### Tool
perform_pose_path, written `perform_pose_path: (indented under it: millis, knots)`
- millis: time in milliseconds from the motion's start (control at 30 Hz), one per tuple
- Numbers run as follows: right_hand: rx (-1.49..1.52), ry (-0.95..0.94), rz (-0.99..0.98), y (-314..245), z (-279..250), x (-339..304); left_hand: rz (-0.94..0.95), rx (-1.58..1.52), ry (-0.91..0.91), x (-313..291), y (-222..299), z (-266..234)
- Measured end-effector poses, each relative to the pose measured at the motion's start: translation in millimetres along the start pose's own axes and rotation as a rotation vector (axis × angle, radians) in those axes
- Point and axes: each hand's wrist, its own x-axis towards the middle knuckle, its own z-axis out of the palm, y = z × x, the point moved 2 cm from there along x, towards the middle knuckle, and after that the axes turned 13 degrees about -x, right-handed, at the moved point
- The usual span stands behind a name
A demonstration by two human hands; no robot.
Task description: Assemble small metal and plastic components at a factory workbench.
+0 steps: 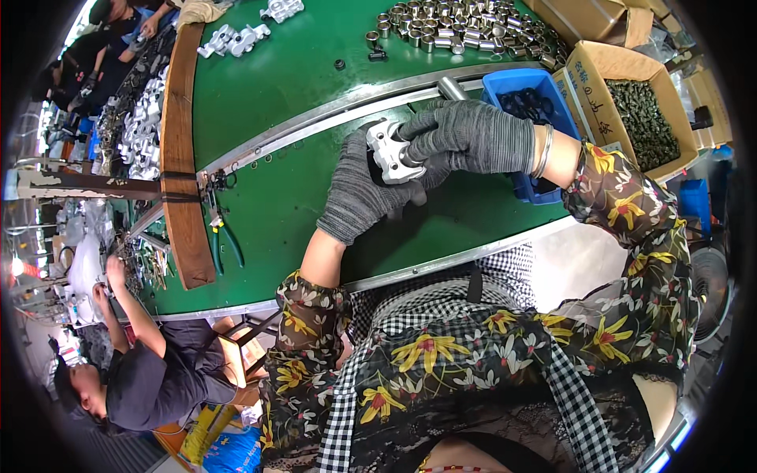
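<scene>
Both my hands wear grey knit gloves and meet over the green bench top (292, 205). A silver cast metal part (389, 151) with lobed edges sits between them. My left hand (355, 193) wraps the part from the left and below, fingers closed around it. From the right, my right hand (469, 138) reaches over, its fingers bent against the part's right side. Whether a smaller piece is under those right fingertips is hidden. Just behind my right hand lies a metal cylinder (451, 87) by the rail.
At right stand a blue bin (524, 79) of black parts and a cardboard box (599, 94) of small pieces. Metal rings (441, 31) pile at the back. Pliers (225, 232) lie beside a wooden board (181, 158). A co-worker (150, 370) sits at lower left.
</scene>
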Motion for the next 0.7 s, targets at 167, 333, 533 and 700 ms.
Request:
perform_pose_path:
  millis: [167, 333, 533, 700]
  knots:
    - [-0.519, -0.287, -0.018, -19.7, -19.7, 23.6, 0.013, 0.106, -0.001, 3.2, -3.8, -0.9]
    - [-0.449, -0.476, -0.031, -14.5, -24.3, 48.8, 0.158, 0.223, -0.02, 4.6, 0.9, -3.0]
    - [-0.405, -0.597, -0.007, -24.9, -29.0, 56.9, -0.199, 0.034, -0.03, 8.4, 1.6, -1.2]
    - [-0.341, -0.368, -0.181, -8.5, -41.7, 41.1, -0.057, 0.066, -0.008, 8.6, -10.9, -5.0]
